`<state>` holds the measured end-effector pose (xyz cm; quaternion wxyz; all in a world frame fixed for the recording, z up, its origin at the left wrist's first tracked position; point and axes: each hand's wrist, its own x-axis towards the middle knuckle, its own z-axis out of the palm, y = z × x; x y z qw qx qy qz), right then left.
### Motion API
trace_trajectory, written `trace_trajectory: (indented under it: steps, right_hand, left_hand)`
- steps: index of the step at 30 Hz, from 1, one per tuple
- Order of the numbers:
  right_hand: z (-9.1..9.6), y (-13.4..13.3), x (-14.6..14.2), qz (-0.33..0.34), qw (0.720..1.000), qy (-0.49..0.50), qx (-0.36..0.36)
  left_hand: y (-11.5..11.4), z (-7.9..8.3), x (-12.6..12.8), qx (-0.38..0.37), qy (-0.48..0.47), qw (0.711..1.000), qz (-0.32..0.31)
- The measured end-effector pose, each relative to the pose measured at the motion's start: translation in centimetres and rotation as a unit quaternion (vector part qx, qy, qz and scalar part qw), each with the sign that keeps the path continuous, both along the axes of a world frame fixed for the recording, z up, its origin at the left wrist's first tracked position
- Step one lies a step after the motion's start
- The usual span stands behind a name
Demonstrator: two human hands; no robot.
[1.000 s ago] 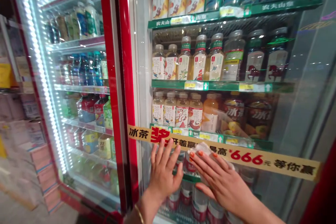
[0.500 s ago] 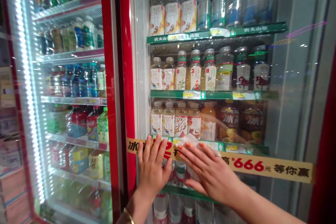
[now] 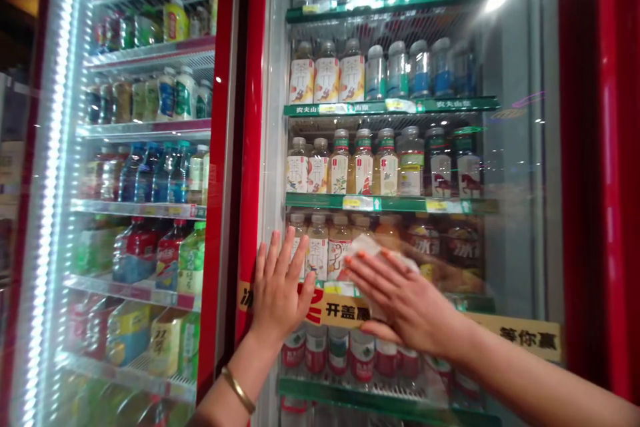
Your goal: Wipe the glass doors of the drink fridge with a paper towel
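My left hand point(image 3: 280, 287) lies flat on the glass door point(image 3: 520, 240) of a drinks cooler, fingers spread, a gold bangle point(image 3: 239, 392) round the wrist. It partly covers the left end of a yellow strip with Chinese lettering point(image 3: 346, 309). To its right, my right hand point(image 3: 407, 300) keeps a thin white wipe point(image 3: 364, 248) pressed against the same glass, fingers stretched over it. The wipe shows above the fingertips and below the palm; the rest is hidden. Behind the glass stand bottled drinks point(image 3: 319, 250).
The door's red frame point(image 3: 251, 167) runs upright at the left. Beyond it is another lit cooler with several shelves of bottles point(image 3: 135, 250). Green-edged shelves point(image 3: 320, 200) carry price tags inside the near cooler. Another red upright point(image 3: 613, 167) stands at far right.
The view has tilted upward, showing another shelf at the top. Both hands have moved up relative to the yellow strip, the wipe with the right one. More of the lettering between them shows.
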<state>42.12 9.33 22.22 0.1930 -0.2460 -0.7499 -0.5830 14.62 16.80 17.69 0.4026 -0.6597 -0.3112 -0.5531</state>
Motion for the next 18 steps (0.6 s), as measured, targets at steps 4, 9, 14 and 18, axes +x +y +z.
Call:
trace_trajectory:
  steps: [4,9,14,18]
  right_hand:
    - [8.1,-1.0,4.4,-0.076,0.958,0.275,0.037]
    - [5.1,-1.1,2.7,-0.066,0.984,0.167,0.019]
    - [-0.8,-2.5,8.4,-0.033,0.999,0.037,0.013]
    - [4.3,-2.3,16.5,-0.044,0.959,0.270,0.075]
  left_hand:
    - [-0.1,-0.3,-0.4,0.005,0.001,1.000,-0.002]
    - [0.1,-0.1,-1.0,-0.004,0.025,1.000,0.002]
    - [0.3,-0.2,-2.7,0.023,0.055,0.998,0.011]
    - [0.5,5.5,-3.0,0.066,0.077,0.995,-0.003]
